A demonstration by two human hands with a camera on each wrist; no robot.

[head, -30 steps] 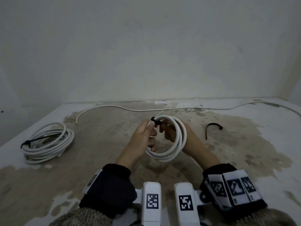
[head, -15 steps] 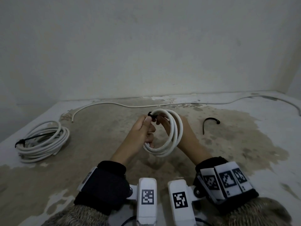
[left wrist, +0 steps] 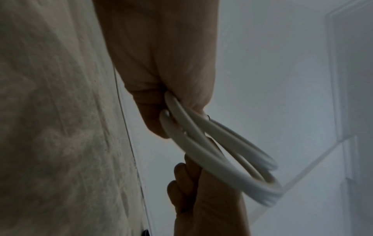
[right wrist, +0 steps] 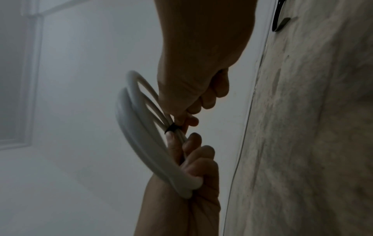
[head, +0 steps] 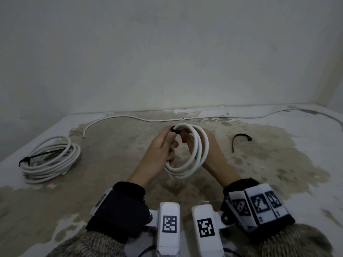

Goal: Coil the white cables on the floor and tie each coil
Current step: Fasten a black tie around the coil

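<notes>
Over the last second little has changed in the grip itself: the small white cable coil point(head: 193, 153) stays lifted above the middle of the floor point(head: 115, 164) between both hands, tipped so its loops stand more on edge toward the head camera than they did, and the black tie point(head: 175, 131) sits at the top of the coil in the same spot. The left hand point(head: 161, 151) pinches the tie between thumb and forefinger, with its lower fingers curled round the near strands; the right hand point(head: 202, 151) reaches through the ring and pinches the bundle at the tie from the far side, as the right wrist view shows point(right wrist: 171, 127). In that view the tie already wraps all 3 strands, so the binding looks to be at its tightening stage and this coil is probably close to done. 1 larger tied coil point(head: 50, 160) lies near the left edge of the floor, its black tie point(head: 27, 159) on its left side. A spare black tie point(head: 240, 140) lies right of the hands, well apart from them. 1 long loose white cable point(head: 130, 117) runs uncoiled along the back edge by the wall point(head: 167, 52), so at least 1 more coil seems to remain. The floor is bare concrete, pale at its borders with a wide brown stain across the centre, and the plain wall is dimly lit.
</notes>
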